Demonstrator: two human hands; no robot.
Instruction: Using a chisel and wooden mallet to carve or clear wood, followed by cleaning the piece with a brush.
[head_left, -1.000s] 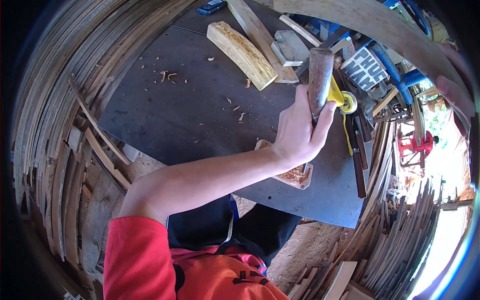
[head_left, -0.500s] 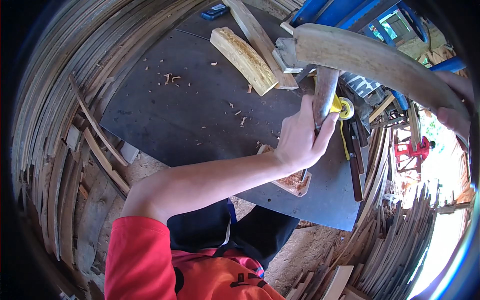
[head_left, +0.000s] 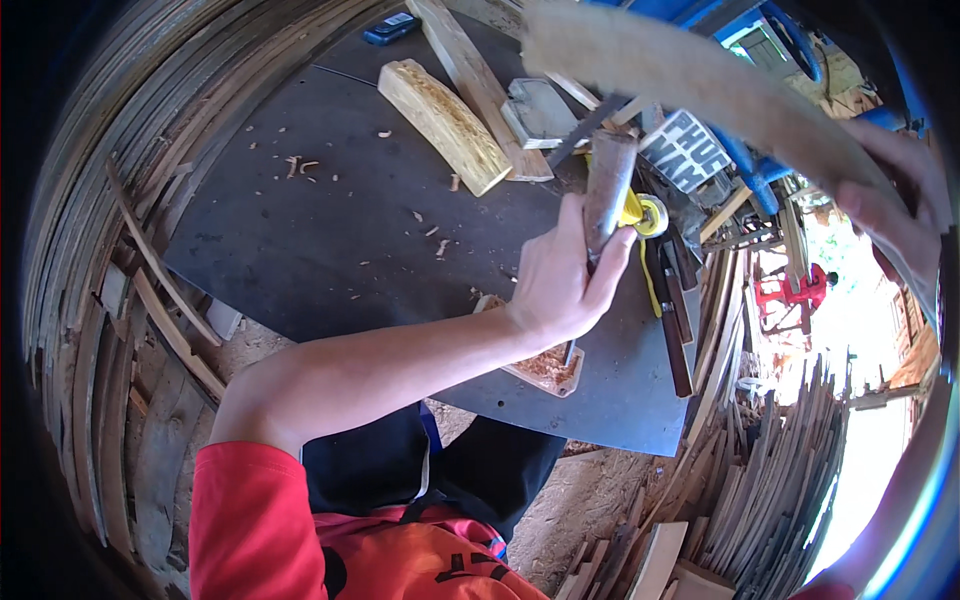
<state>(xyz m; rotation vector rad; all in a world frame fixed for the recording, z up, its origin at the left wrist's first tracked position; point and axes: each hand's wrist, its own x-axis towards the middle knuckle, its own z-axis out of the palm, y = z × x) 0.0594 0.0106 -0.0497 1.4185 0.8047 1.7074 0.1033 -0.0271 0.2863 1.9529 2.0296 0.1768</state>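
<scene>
Holding chisel (head_left: 607, 190), left grip (head_left: 562, 272) wrapped round thick, worn brown handle; blade tip down at near-right end of carved block (head_left: 548, 371). Block pale, corners rounded, hollow rough, reddish-brown; lies on dark surface (head_left: 330, 230) below left grip, partly hidden by hand and forearm. Right grip (head_left: 895, 185) curled round end of long curved wooden club (head_left: 700, 80), club slightly blurred, above surface. Farther off: yellowish wood block (head_left: 445, 128), long plank (head_left: 472, 85) behind it.

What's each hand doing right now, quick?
Left hand: closed, holding a brown wooden-handled metal chisel.
Right hand: closed, holding a long brown wooden bar.
</scene>
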